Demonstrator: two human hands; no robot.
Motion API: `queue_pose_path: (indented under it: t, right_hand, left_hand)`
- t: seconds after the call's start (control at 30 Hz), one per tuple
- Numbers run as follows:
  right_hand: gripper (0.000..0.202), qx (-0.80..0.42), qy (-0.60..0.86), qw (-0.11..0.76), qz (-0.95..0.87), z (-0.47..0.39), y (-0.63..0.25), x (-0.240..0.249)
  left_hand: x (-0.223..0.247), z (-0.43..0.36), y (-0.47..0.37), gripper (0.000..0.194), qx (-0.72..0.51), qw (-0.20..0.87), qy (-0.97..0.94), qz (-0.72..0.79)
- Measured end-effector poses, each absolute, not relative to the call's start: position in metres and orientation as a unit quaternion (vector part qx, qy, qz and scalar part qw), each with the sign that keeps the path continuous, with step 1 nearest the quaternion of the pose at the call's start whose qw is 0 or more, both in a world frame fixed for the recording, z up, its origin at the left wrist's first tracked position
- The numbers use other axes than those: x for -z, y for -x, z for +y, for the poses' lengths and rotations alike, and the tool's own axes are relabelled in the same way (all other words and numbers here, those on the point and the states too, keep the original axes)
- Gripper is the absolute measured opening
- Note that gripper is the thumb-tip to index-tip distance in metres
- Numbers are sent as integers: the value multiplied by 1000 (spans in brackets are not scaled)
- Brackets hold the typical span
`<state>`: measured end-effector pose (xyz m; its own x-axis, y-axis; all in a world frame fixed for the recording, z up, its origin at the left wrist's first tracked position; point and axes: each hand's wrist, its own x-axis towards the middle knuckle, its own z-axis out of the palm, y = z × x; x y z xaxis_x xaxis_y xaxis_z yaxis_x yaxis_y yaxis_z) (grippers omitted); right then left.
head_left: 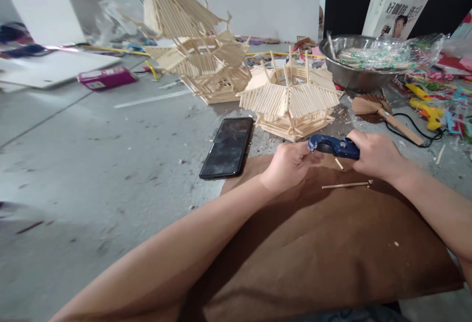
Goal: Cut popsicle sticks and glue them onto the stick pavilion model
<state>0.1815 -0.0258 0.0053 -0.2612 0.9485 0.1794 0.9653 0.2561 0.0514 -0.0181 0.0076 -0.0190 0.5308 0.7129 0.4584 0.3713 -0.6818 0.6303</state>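
My right hand (pixel 378 156) is wrapped round one end of a dark blue hand cutter (pixel 334 146) with a curved jaw. At the jaw end, my left hand (pixel 286 165) has its fingers pinched together; whatever they hold is hidden. Both hands are above a brown sheet (pixel 313 253), which lies in front of me. On that sheet are a thin wooden stick (pixel 345 185) and a short cut piece (pixel 339 164) of similar stick. Just beyond the hands stands a small hexagonal stick model (pixel 289 100) with a sloping roof and upright posts.
A taller stick pagoda (pixel 206 61) stands behind on the left. A black phone (pixel 227 149) lies left of the sheet. To the right are a metal bowl (pixel 356 78) with wrapped sticks, a brown brush-like thing (pixel 387 115) and a yellow glue gun (pixel 427 113). A purple box (pixel 106 77) sits far left.
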Motion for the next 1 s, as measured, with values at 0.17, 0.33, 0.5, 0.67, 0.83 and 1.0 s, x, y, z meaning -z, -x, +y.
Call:
queue_pose_path:
  t: [0.17,0.33,0.5,0.67,0.83,1.0]
  right_hand:
    - [28,23,617,93,-781,-24,-182,-10]
    - [36,35,603,102,-790,-23,-184,-6]
    - [33,71,589,92,-800,-25,-182,-3]
    - [34,76,584,94,-802,-26,-181,-3]
    - [31,81,580,100,-804,-27,-179,-5]
    - [29,85,582,100,-803,-27,-179,-5]
  left_hand:
    - [16,8,16,30,-363,281,-820,342]
    - [19,10,17,24,-377,282,-810,349]
    - [23,12,20,17,-377,243,-825,345]
    - [23,13,20,14,-379,215,-834,338]
    - [22,12,21,15,-376,200,-840,336]
    - [21,12,21,11,-376,181,-842,342]
